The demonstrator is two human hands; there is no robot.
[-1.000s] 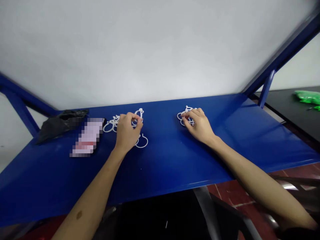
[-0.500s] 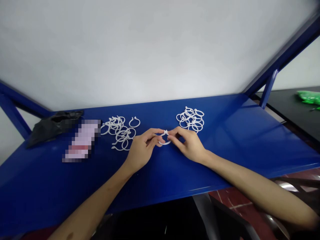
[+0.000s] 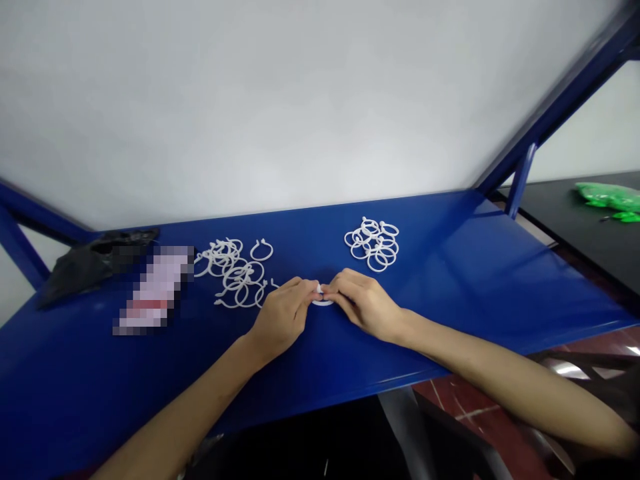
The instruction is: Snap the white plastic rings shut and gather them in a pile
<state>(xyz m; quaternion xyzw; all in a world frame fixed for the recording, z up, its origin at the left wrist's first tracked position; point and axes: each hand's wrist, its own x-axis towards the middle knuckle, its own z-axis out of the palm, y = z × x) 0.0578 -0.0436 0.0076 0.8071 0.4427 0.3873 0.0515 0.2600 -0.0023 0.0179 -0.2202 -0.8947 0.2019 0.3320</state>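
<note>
Between my hands is a white plastic ring (image 3: 323,303), its top mostly hidden by my fingers. My left hand (image 3: 283,313) pinches its left side with thumb and fingers. On the other side my right hand (image 3: 367,305) grips it the same way, and the fingertips of both hands nearly meet. Left of my left hand lies a loose pile of white rings (image 3: 233,267), several of them open with a gap and small knobs at the ends. A second cluster of white rings (image 3: 377,245), which look closed, rests beyond my right hand.
The blue table (image 3: 320,367) meets a pale wall at its back. At the left lie a black plastic bag (image 3: 85,263) and a blurred-out flat object (image 3: 157,287). Blue metal braces (image 3: 523,180) rise at both ends. A green bag (image 3: 607,197) sits on a black table at right.
Both hands have drawn closer together around the ring, fingertips now pressed near its top. The whole scene has shifted slightly left as the camera moved.
</note>
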